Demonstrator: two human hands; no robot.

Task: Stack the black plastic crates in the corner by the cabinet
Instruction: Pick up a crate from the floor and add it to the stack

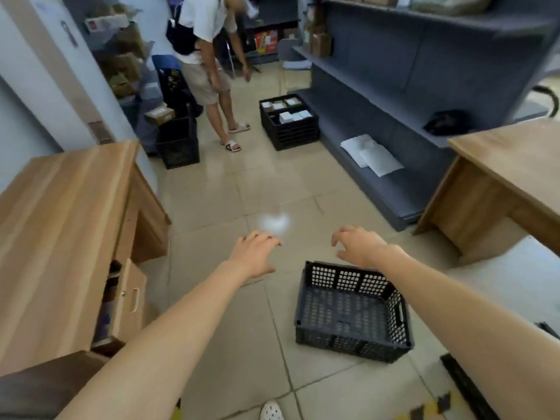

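— What were the hands doing at that point?

— Neither grip had anything in it. The left hand was spread, palm down, over bare floor tiles. The right hand had its fingers loosely curled and apart, hovering above the far rim of the empty crate, not touching it as far as I could tell.

— And the crate itself?

— It sat on the floor, open side up, just below the right forearm. Only the right hand was near it; the left was well off to its side.

— So what could have gone wrong?

— My guess was a one-handed lift. The crate was wide and perforated, so caught by one rim alone it would likely have tipped and swung. Both hands on opposite walls looked safer.

— Anything further out?

— Plenty. A wooden cabinet stood on the left with a drawer pulled out into the walkway, easy to clip with a carried crate. Another person stood in the aisle ahead, between a dark crate by the wall and a loaded crate full of small boxes.

— The loaded one mattered?

— If it was meant for the stack, nesting would have failed or crushed the boxes unless it went on top.
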